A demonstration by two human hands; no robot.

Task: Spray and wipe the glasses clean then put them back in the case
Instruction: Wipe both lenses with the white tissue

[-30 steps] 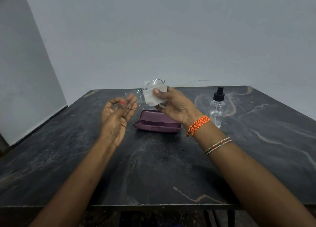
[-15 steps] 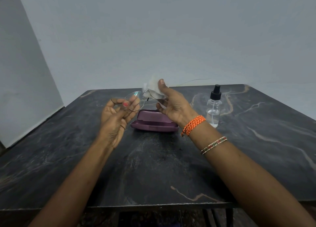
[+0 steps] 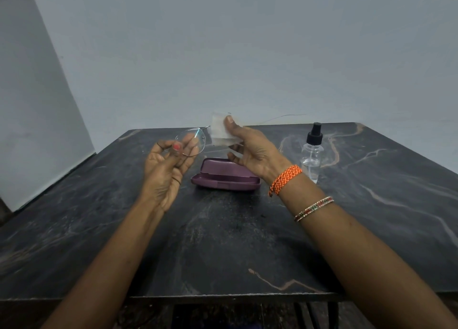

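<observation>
Clear glossy lenses of the glasses (image 3: 190,141), white cloth (image 3: 219,130), matt purple case (image 3: 224,176), polished veined stone table (image 3: 247,242).

table (image 3: 223,242): dark marble, veined | on it: purple case (image 3: 224,177), shut | clear spray btl (image 3: 312,155) R of case, upright

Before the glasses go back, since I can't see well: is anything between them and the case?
Yes: the case on the table looks shut, so its lid blocks the way in. The glasses are held above it, left hand at one lens, right hand pressing the cloth on the other.
</observation>
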